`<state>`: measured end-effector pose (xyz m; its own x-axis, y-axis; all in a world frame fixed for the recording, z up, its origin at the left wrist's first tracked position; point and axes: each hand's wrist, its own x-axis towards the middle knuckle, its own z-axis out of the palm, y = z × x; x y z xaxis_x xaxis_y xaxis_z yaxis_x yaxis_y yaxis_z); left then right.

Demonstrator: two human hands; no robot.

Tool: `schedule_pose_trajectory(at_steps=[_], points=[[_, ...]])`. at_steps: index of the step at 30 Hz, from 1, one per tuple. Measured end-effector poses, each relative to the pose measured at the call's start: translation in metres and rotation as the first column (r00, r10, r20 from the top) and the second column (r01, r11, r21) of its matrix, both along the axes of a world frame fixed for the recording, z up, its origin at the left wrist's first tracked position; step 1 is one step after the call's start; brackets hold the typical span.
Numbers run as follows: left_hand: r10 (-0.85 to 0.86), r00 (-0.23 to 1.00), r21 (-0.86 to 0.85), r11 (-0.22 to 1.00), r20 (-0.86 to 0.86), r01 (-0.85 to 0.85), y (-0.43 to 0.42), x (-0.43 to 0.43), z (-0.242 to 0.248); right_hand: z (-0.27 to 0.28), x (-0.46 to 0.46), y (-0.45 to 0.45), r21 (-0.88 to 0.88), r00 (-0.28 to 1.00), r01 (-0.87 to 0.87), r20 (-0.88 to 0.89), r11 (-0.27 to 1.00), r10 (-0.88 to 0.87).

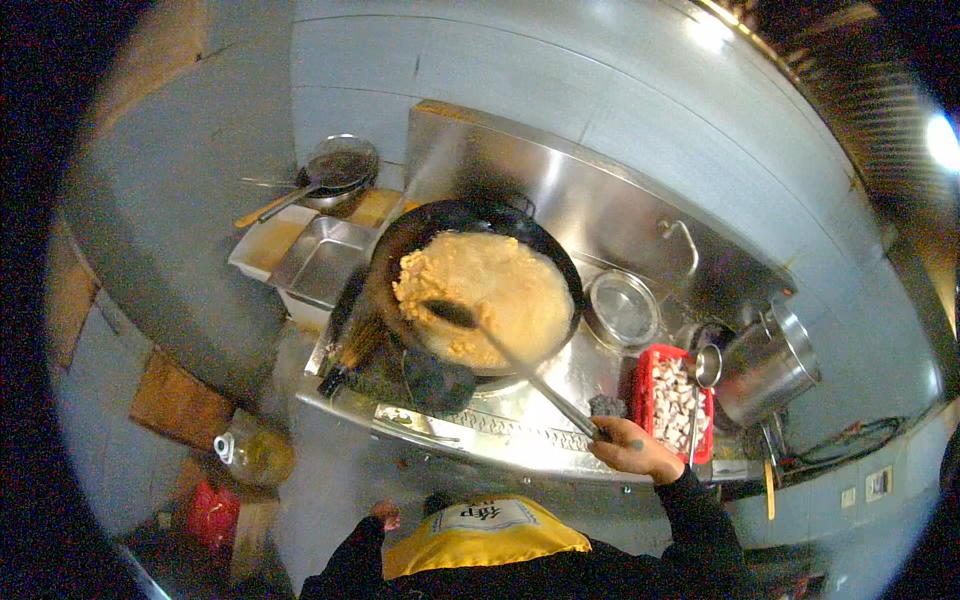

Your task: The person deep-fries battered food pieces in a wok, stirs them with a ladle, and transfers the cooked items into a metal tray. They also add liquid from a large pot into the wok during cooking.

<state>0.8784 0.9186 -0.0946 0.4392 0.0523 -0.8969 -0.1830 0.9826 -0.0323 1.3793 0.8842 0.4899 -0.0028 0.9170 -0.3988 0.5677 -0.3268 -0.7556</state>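
My right hand (pixel 634 448) grips the end of a long-handled metal wok ladle (pixel 529 375). The ladle's dark oval head rests among golden fried pieces (pixel 420 277) at the left side of a big black wok (pixel 386 247). Pale, foaming oil (pixel 517 281) covers much of the wok's right side. My left hand (pixel 386 515) hangs low beside the yellow apron (pixel 480 536), away from the stove; only a little of it shows, and its fingers are not clear.
A red basket (pixel 643 390) of pale chopped pieces stands right of the wok, a small ladle (pixel 706 367) lying across it. Behind are a round lidded container (pixel 622 307) and a tall steel pot (pixel 772 367). Left are a steel tray (pixel 322 259), a bamboo brush (pixel 362 346) and an oil jug (pixel 259 454).
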Motion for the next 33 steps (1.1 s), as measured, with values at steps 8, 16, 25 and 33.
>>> schedule_pose_trajectory(at_steps=[8, 16, 25, 33], points=[[-0.323, 0.938, 0.272, 0.898, -0.125, 0.346, 0.013, 0.031, 0.006, -0.064, 0.031, 0.043, 0.295, 0.968, 0.002, 0.241, 0.956, -0.076], [-0.63, 0.616, 0.523, 0.362, -0.473, 0.772, 0.006, 0.04, 0.008, -0.091, 0.021, 0.016, 0.391, 0.996, 0.085, -0.016, 0.916, -0.085], [-0.44, 0.158, 0.341, -0.376, -0.884, 0.861, -0.001, 0.094, 0.036, -0.138, 0.04, 0.048, 0.488, 0.98, -0.043, 0.188, 0.871, -0.057], [-0.114, 0.06, 0.123, -0.696, -0.992, 0.708, 0.009, 0.2, 0.053, -0.111, 0.079, -0.001, 0.693, 0.99, 0.132, -0.051, 0.709, -0.134]])
